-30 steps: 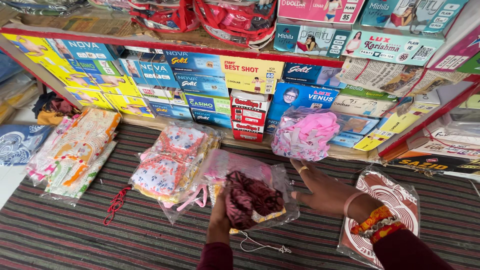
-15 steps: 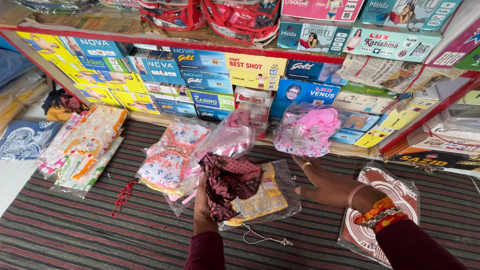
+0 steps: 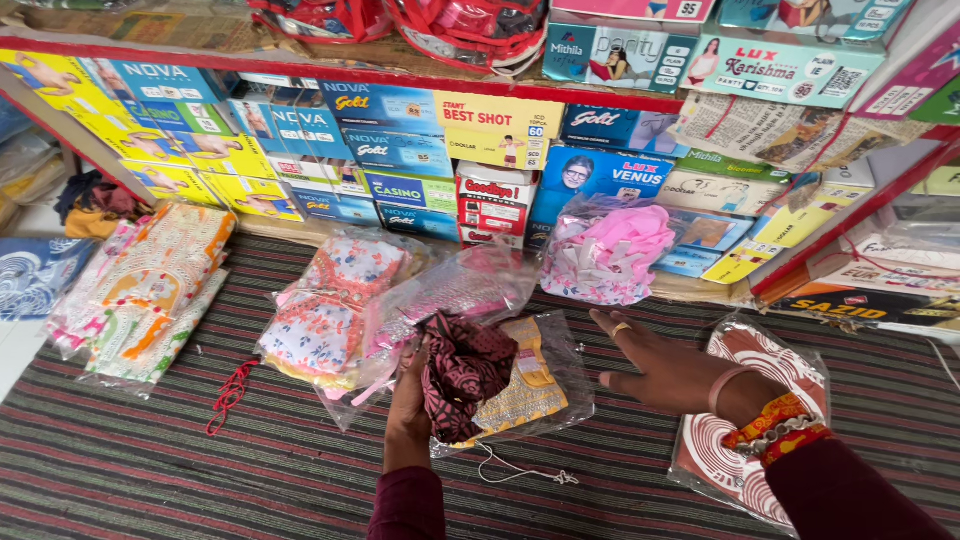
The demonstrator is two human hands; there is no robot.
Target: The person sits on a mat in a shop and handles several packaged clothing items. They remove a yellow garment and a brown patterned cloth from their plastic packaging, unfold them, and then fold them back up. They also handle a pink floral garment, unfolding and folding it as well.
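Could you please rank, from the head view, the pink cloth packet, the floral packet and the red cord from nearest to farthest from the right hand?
From the right hand:
1. Pink cloth packet, just above it, leaning on the shelf boxes.
2. Floral packet, to the left, beyond the left hand.
3. Red cord, farthest left on the striped mat.

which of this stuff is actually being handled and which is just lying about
In hand: maroon cloth held by left hand; clear packet under it; right hand open beside it.

Lying about: floral packet, pink packet, orange packets, red string, shelf boxes.
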